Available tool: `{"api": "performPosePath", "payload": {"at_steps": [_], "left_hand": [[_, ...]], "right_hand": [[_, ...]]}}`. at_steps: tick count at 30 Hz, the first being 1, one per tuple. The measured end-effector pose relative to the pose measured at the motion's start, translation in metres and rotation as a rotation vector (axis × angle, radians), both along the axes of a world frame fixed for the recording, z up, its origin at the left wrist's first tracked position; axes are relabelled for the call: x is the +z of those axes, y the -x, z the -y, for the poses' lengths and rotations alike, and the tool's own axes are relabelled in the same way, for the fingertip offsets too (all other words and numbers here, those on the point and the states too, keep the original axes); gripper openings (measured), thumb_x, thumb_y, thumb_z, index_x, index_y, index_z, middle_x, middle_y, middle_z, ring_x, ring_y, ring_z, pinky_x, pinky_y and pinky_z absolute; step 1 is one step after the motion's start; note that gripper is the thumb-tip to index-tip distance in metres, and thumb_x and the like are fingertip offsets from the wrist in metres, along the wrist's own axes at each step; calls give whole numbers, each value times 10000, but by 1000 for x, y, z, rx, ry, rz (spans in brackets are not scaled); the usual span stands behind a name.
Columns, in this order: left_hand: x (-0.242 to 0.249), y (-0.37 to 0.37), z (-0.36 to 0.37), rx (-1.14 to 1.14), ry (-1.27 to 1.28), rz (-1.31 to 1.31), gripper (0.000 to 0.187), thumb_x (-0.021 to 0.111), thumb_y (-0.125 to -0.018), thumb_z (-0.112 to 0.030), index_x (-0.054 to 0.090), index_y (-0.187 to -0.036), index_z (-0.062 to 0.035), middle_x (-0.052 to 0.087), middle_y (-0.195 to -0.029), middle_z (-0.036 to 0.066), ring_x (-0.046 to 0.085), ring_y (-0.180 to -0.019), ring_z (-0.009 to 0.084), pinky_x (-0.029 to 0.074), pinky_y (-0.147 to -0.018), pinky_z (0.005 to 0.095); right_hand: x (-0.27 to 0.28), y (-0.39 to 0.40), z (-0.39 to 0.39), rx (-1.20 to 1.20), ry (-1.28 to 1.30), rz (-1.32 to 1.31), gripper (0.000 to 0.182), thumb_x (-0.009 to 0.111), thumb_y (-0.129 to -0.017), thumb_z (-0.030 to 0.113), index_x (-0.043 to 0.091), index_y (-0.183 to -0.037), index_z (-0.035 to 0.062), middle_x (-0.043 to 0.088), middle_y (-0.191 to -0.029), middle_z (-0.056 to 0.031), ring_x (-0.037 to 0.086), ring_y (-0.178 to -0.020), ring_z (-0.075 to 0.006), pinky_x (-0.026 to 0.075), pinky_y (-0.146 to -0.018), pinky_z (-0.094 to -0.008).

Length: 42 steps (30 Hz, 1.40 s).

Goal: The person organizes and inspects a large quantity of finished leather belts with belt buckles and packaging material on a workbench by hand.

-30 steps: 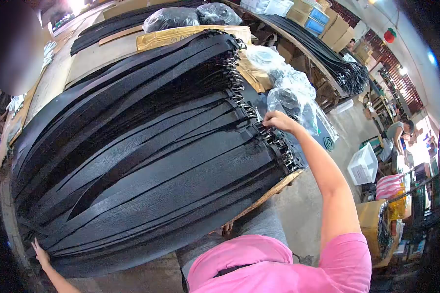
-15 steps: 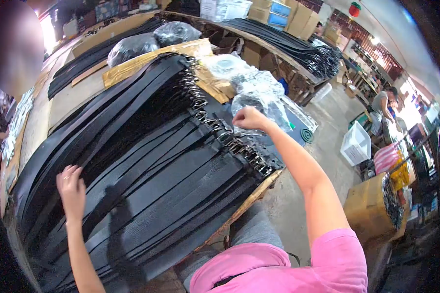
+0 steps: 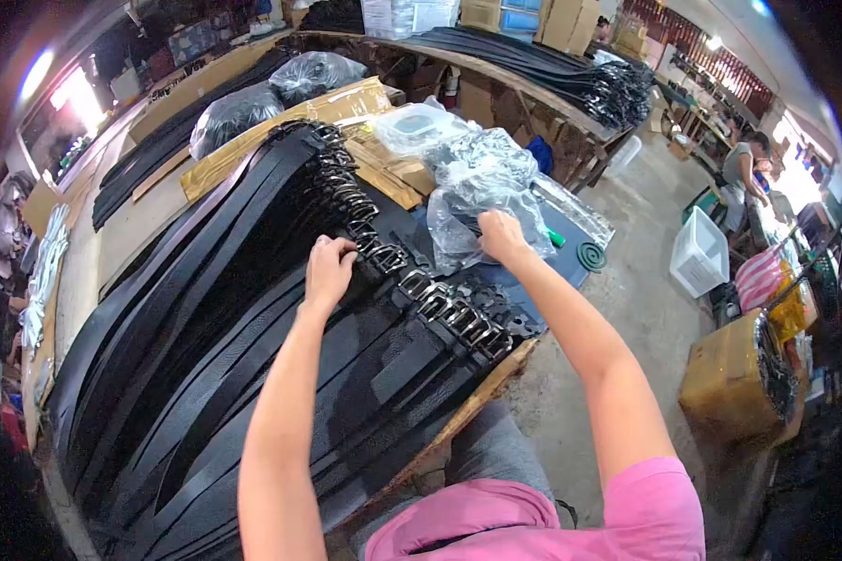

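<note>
Many black belts (image 3: 206,327) lie side by side in a thick pile across the table, their metal buckles (image 3: 370,245) lined up in a diagonal row. My left hand (image 3: 329,269) is on the belts just left of that row, fingers bent and closed at a belt near its buckle end. The fingertips partly hide the spot it grips. Beyond the buckles, my right hand (image 3: 502,236) is closed in front of a clear plastic bag (image 3: 482,168). Whatever its fingers hold, if anything, is hidden.
Brown cardboard (image 3: 281,131) and dark filled plastic bags (image 3: 239,122) lie behind the pile. A green coil (image 3: 590,256) rests at the right table edge. On the floor stand a white bin (image 3: 700,252) and a taped carton (image 3: 734,374). Another person (image 3: 741,178) works at the far right.
My left hand has moved right and away from me, from over the belts' middle to beside the buckles, and its fingers have closed. My right hand has shifted slightly right, still closed.
</note>
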State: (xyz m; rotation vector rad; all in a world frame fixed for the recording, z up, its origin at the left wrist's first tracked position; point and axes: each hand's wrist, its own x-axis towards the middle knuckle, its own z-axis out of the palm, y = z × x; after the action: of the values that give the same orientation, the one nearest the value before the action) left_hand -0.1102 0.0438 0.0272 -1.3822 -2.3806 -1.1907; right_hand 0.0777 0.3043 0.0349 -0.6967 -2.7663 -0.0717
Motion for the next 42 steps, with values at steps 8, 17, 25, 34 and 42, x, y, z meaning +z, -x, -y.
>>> {"api": "performPosePath", "payload": {"at_steps": [8, 17, 25, 34, 42], "left_hand": [[7, -5, -21, 131, 169, 81, 186, 731, -716, -253, 725, -818, -97, 580, -878, 152, 523, -925, 301, 445, -800, 407], [8, -3, -28, 249, 235, 125, 237, 753, -694, -277, 716, -828, -85, 558, -973, 197, 518, -978, 330, 423, -880, 387], [22, -14, -14, 208, -198, 278, 203, 700, -769, -223, 648, -839, -40, 644, -800, 111, 590, -797, 218, 437, -741, 323], [103, -64, 33, -321, -316, 697, 115, 620, -879, -154, 571, -874, -50, 587, -784, -10, 520, -706, 53, 419, -644, 203], [117, -108, 53, -484, -429, 922, 123, 614, -887, -158, 556, -893, -49, 615, -840, 21, 534, -743, 61, 451, -681, 216]], "right_hand": [[7, -5, 13, -12, -28, 71, 72, 612, -684, 13, 663, -734, 20, 655, -780, -185, 660, -779, -337, 531, -670, -395], [17, -3, 15, 0, 225, -411, 85, 559, -686, 0, 611, -752, -14, 619, -804, -254, 593, -861, -399, 479, -772, -445], [54, -17, 35, 138, 964, -337, 134, 629, -720, 40, 643, -830, -34, 637, -689, -103, 600, -576, -175, 482, -573, -289], [84, -46, 87, 371, 1393, -618, 181, 711, -769, 67, 650, -916, -21, 601, -717, -22, 509, -577, -51, 404, -513, -187], [93, -52, 138, 579, 1791, -855, 119, 680, -793, 44, 597, -873, 15, 640, -819, -70, 602, -717, -105, 490, -640, -218]]}}
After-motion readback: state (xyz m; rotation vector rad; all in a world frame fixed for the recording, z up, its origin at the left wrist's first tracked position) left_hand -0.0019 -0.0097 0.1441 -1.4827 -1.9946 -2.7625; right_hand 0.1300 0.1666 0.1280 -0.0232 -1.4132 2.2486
